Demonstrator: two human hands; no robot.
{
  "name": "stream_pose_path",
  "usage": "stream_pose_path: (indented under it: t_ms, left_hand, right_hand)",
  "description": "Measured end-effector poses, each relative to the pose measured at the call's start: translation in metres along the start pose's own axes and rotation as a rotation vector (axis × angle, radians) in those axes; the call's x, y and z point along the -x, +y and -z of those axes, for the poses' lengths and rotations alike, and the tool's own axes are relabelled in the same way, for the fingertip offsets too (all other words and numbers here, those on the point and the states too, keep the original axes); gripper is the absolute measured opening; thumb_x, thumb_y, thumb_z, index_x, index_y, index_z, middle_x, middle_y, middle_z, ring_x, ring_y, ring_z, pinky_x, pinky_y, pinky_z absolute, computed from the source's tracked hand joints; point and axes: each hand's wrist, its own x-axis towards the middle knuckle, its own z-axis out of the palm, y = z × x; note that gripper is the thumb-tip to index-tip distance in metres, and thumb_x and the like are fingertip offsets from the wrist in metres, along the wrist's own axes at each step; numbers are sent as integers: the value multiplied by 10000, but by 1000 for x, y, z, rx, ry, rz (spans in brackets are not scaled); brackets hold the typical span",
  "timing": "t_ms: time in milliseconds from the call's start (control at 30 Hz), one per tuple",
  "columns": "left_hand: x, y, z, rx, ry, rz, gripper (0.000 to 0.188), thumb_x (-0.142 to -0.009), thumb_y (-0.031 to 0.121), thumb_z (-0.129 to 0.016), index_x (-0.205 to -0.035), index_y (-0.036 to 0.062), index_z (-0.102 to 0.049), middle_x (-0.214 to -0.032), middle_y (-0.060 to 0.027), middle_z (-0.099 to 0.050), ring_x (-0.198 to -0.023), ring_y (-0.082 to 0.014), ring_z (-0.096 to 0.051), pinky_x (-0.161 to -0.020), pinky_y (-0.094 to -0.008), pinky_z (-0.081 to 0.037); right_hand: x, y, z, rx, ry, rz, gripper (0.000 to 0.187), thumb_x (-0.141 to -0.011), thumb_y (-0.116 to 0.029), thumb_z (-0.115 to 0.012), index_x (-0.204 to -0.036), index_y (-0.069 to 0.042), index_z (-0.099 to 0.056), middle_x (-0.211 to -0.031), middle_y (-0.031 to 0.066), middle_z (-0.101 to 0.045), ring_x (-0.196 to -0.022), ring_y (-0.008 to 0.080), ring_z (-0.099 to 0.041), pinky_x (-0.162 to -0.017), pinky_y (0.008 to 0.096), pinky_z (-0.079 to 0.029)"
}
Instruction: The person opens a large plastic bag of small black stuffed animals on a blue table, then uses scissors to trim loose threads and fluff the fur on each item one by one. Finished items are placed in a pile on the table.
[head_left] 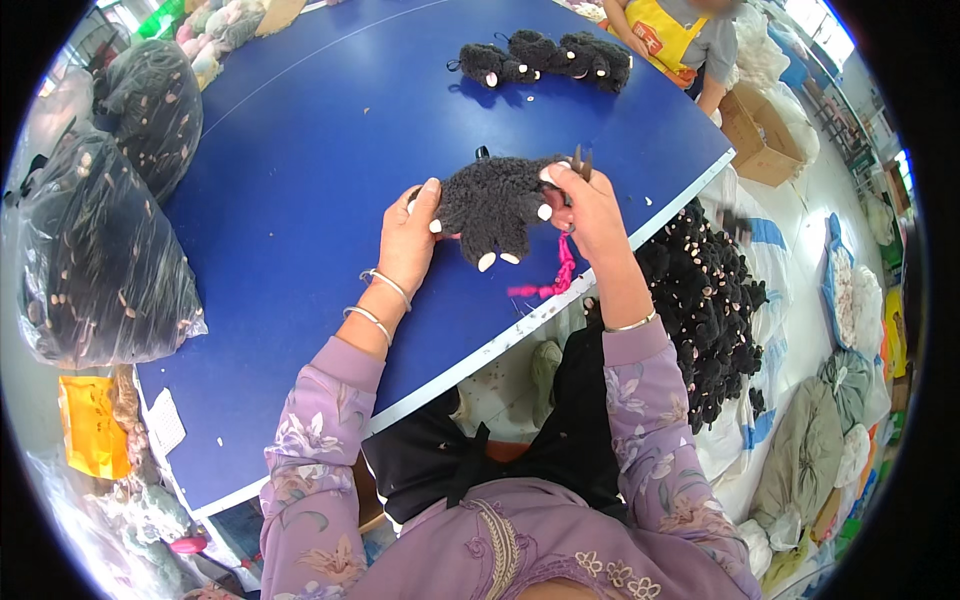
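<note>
At the bottom, the person's lilac flowered sleeves (320,440) and top are cut off by the dark rim of the fisheye, and the black trousers (580,425) run partly under the table edge. Above them, the black plush toy (490,205) is in the air over the near part of the blue table (300,250), its pale-tipped limbs toward the person. The left hand (408,228) is clamped on its left side, most of the fingers out of sight behind the fur. The right hand (592,212) pinches the other side at a pale tip; a pair of dark snips (583,162) pokes up beside the thumb, the handles covered by the hand. A pink cord (566,265) hangs below that hand; its lower end is blurred, and what it is fixed to cannot be told.

Right of the table edge lies a heap of black toys (705,320), too tangled to count. At the left, a clear plastic bag (100,260) blurs its dark contents. Farther off, more black toys (540,60) overlap in a row, near a co-worker's yellow apron (662,38), cut off above.
</note>
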Motion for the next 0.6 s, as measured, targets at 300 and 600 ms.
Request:
stream_pose_path:
  t_ms: [300, 600]
  left_hand:
    - [-6, -9, 8, 151, 22, -41, 330, -1005, 322, -502, -1004, 9, -609, -860, 9, -582, -751, -58, -516, -669, -230, -442]
    - [-11, -18, 8, 33, 83, -103, 324, -1001, 333, -505, -961, 27, -603, -827, 30, -572, -727, -49, -505, -655, -236, -442]
  right_hand:
    - [2, 7, -11, 134, -61, -60, 380, -929, -416, -596, -895, -40, -564, -666, -21, -475, -467, 34, -339, -405, 216, -259]
    - [13, 9, -27, 363, -62, 228, 276, -887, -220, -668, -1006, 21, -604, -794, -23, -563, -703, 42, -486, -611, 216, -413]
